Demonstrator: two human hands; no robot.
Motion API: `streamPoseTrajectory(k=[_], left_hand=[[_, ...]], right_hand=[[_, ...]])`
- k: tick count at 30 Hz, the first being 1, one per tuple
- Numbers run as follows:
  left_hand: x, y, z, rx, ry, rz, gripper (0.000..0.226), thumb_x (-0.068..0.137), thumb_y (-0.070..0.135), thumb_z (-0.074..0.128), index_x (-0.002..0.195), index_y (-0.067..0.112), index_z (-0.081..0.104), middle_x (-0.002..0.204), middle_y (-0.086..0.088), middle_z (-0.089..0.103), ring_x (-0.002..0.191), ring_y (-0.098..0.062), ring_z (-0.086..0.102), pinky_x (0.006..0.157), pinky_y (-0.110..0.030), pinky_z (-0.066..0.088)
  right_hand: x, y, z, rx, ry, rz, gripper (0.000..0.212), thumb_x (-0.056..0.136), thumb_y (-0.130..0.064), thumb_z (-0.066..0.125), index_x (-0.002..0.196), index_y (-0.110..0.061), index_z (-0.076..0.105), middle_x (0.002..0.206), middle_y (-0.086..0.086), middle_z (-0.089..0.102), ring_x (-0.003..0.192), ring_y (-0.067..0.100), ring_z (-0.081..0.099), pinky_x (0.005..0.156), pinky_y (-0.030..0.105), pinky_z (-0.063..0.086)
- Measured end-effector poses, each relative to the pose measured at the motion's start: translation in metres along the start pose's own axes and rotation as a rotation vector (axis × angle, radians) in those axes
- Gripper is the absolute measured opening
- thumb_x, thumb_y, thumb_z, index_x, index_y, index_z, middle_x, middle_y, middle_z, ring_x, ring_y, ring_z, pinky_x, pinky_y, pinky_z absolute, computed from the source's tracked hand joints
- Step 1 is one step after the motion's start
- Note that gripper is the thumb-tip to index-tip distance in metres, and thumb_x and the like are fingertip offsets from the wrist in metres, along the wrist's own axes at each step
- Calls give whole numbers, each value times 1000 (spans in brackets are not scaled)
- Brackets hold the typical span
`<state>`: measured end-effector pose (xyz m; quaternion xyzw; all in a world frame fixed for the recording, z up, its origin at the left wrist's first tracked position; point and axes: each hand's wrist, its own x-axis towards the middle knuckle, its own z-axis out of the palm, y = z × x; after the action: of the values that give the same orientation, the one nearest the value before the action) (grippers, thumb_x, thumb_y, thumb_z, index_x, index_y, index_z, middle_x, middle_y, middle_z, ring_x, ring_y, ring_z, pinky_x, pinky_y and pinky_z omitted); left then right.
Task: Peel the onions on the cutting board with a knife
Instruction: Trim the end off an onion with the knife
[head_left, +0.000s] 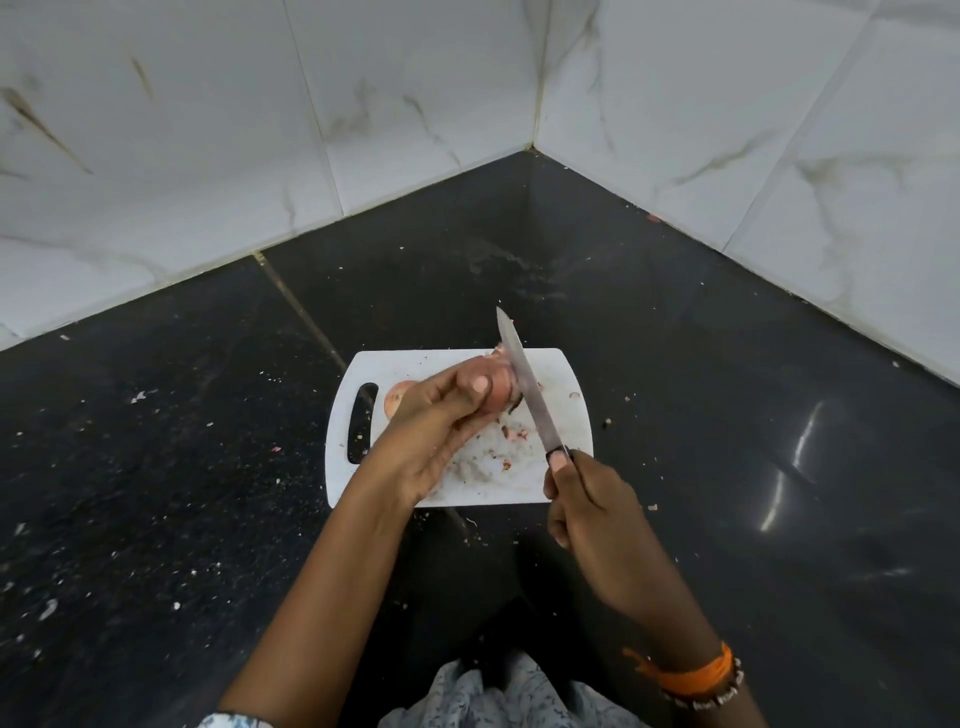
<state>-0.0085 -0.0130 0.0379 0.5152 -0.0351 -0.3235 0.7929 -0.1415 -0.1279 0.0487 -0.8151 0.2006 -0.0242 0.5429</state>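
A white rectangular plastic cutting board with a slot handle at its left end lay on the black polished stone counter, in the corner formed by two walls of white marble-patterned tiles. The left hand was raised over the board's middle, fingers and thumb curled round a pinkish round onion, holding it off the surface. The right hand, at the board's near right corner, was wrapped closed around the dark handle of a steel-bladed kitchen knife, thumb lying along the handle top. The blade ran far and leftward from that hand, its edge touching the right side of the held onion, its tip reaching past the board's far edge. A second onion, partly hidden behind the left hand, rested on the board just right of the slot. Pink scraps of onion skin lay on the board's middle. Pale crumbs were scattered across the counter. An orange thread band and a beaded bracelet circled the right wrist.
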Motion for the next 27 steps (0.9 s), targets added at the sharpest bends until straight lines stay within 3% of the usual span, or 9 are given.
streamPoseTrajectory(k=[2,7,11,14,18,20,24,27], left_hand=[[-2,3,-6,105,-46,63,45,77,17,65,120,6,60,115,-12,67,111,-20,63,90,-28,53],[-4,8,-15,206,-34,118,43,73,18,67,116,14,60,111,-4,69,111,-18,62,91,-28,52],[-2,0,3,-130,57,-67,34,88,19,56,113,-5,60,104,-19,68,100,-25,68,79,-28,57],[2,-2,12,-435,112,-221,30,95,22,49,106,-4,61,110,-23,64,111,-34,61,89,-41,53],[3,2,5,-486,114,-230,33,93,21,51,114,-4,56,123,-27,58,117,-40,56,84,-44,55],[2,0,5,-505,126,-259,39,92,23,52,121,-4,53,125,-26,57,115,-39,57,86,-45,55],[3,-4,5,-451,155,-266,40,92,28,54,111,-6,55,99,-26,69,93,-34,67,84,-45,51],[3,-5,4,-419,189,-280,43,89,34,58,107,-5,56,100,-25,68,93,-30,68,76,-37,54]], right_hand=[[2,-2,-8,-5,-39,40,37,100,-32,33,73,-12,48,53,0,45,47,11,39,51,30,35],[3,-7,-8,-49,-69,33,36,100,-31,34,73,-14,50,53,-1,48,46,10,41,53,32,38],[2,-6,19,-27,76,-78,31,99,-34,32,75,-20,44,57,-2,45,47,9,37,50,32,35],[4,7,40,-78,98,-118,26,101,-35,29,84,-21,43,61,-4,42,50,8,37,51,30,33],[2,26,48,-191,87,-148,27,101,-37,28,91,-17,45,62,-9,41,52,7,37,54,31,33],[-3,28,46,-50,70,-136,33,97,-43,30,87,-15,46,58,-10,38,51,8,34,53,32,32],[2,26,37,176,219,-79,34,99,-37,33,80,-14,49,54,-7,38,49,7,33,45,23,30],[22,31,27,-40,247,-32,23,100,-31,35,92,-16,51,67,-3,50,59,9,44,53,27,37]])
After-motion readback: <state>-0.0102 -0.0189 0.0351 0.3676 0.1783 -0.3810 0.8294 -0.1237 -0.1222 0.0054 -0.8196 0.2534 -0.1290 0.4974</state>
